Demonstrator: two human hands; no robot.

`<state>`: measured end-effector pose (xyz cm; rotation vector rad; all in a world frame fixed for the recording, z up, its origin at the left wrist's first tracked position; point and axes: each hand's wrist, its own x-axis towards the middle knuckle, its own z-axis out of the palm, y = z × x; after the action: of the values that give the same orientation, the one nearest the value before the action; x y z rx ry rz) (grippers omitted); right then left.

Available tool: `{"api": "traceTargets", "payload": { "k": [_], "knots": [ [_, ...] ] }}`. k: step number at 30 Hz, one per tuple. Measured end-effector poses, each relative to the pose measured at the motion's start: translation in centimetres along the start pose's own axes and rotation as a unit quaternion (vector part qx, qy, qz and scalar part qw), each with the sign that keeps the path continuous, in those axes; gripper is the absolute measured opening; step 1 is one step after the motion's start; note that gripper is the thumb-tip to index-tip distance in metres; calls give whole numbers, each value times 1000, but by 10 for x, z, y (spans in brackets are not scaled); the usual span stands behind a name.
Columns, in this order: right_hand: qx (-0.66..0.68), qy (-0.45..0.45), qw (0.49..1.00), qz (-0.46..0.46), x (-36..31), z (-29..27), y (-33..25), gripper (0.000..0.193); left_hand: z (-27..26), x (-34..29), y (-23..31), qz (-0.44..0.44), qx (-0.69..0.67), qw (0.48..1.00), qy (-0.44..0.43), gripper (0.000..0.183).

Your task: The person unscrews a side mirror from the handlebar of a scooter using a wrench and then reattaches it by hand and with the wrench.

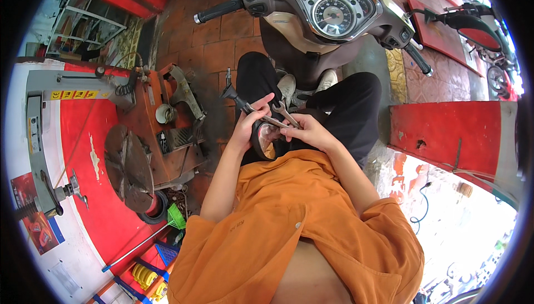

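Observation:
Over my lap, my left hand (251, 124) is closed around the black stem of a rear-view mirror (267, 136). The mirror's oval glass hangs below the fingers and reflects orange cloth, while the threaded end of its stem (228, 77) points up and left. In my right hand (312, 132), a metal open-ended wrench (286, 115) is pinched with its jaw turned upward. A second slim metal bar lies between the two hands; I cannot tell whether it is another wrench. The fingers partly hide where the tools meet the stem.
A scooter (311, 37) with its round gauge and handlebar stands just ahead of my knees. At left are a rusty tyre machine (129, 165) and a brown metal cabinet (133, 115). A red-and-white ledge (445, 137) is at right, with parked motorbikes (478, 31) beyond.

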<state>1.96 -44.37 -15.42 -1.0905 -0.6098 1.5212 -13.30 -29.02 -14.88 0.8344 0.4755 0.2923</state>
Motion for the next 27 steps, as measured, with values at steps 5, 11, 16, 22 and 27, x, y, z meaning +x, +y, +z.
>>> {"api": "traceTargets", "payload": {
  "k": [5,11,16,22,27],
  "knots": [
    [35,39,996,78,-5,0,-22,27,-1,-3,1,15,39,999,3,49],
    [155,97,983,34,0,-8,-4,31,14,1,9,-18,52,998,-31,59],
    [279,124,950,-63,-1,-8,4,28,17,5,3,23,15,998,-49,61],
    [132,126,981,-64,-2,5,1,28,1,-5,10,22,61,998,-19,56],
    [-15,100,989,-104,-1,19,4,29,32,17,12,-44,112,993,-4,38]
  ]
}}
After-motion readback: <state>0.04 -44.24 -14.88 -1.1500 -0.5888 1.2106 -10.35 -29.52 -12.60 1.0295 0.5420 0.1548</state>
